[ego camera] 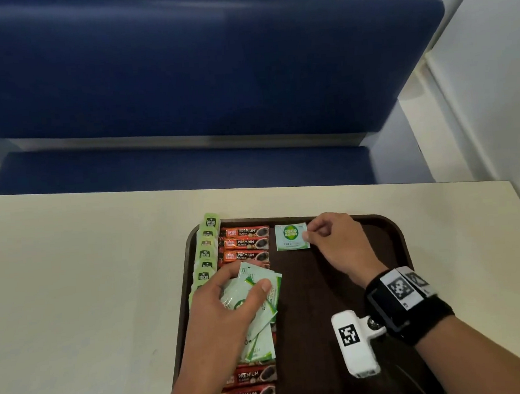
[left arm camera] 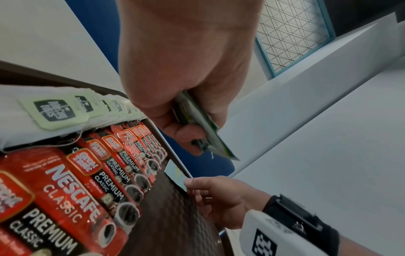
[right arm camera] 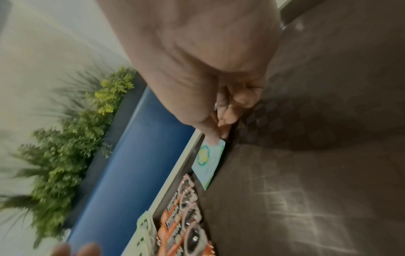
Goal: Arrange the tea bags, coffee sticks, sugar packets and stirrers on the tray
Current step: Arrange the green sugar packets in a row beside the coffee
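A brown tray (ego camera: 336, 299) lies on the beige table. Green-tagged tea bags (ego camera: 207, 252) run down its left edge, with red coffee sticks (ego camera: 245, 244) in a column beside them. One pale green sugar packet (ego camera: 291, 237) lies flat near the tray's far rim. My right hand (ego camera: 309, 232) pinches that packet's right edge; in the right wrist view its fingertips (right arm camera: 215, 136) sit on the packet's corner (right arm camera: 208, 162). My left hand (ego camera: 243, 285) grips a fanned stack of sugar packets (ego camera: 260, 313) above the coffee sticks, hiding some of them. No stirrers are in view.
The right half of the tray (right arm camera: 306, 173) is bare brown surface. Beige table (ego camera: 74, 286) spreads out to the left of the tray. A blue bench seat (ego camera: 182, 79) stands beyond the table's far edge, with green plants (right arm camera: 72, 138) behind it.
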A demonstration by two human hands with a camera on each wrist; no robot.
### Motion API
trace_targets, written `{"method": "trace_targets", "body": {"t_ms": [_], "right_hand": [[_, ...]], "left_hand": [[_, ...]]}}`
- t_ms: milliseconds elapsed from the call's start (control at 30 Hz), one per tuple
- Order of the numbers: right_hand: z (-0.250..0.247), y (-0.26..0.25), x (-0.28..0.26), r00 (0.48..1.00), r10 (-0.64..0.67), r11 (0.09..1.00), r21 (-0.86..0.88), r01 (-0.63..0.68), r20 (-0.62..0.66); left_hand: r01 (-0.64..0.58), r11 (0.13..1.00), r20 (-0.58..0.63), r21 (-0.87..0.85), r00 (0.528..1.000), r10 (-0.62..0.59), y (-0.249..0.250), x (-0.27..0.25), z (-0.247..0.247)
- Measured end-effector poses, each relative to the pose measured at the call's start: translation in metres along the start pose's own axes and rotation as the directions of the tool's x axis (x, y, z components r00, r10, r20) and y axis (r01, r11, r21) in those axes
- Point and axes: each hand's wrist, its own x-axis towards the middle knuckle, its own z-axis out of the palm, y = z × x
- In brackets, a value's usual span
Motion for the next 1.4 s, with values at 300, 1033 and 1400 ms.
{"method": "trace_targets", "body": {"t_ms": [300,1033,1400], "right_hand": [[0.02,0.006,-0.023,0.953,-0.302,0.913,-0.279,0.297,0.026],[0.028,0.003,-0.021,0.937,-0.345,0.871,-0.354,0.341,0.052],[0.027,0.002,-0.02,0.936,-0.348,0.868,-0.359,0.342,0.052]], "left_hand": [[0.006,1.0,-0.002,0.026,1.0,-0.006,-0.001,-0.001,0.003],[0.023,0.996,-0.036,0.085,0.999,-0.02,-0.014,0.011,0.004],[0.05,0.996,-0.04,0.077,0.998,-0.047,-0.014,0.016,0.003]]}}
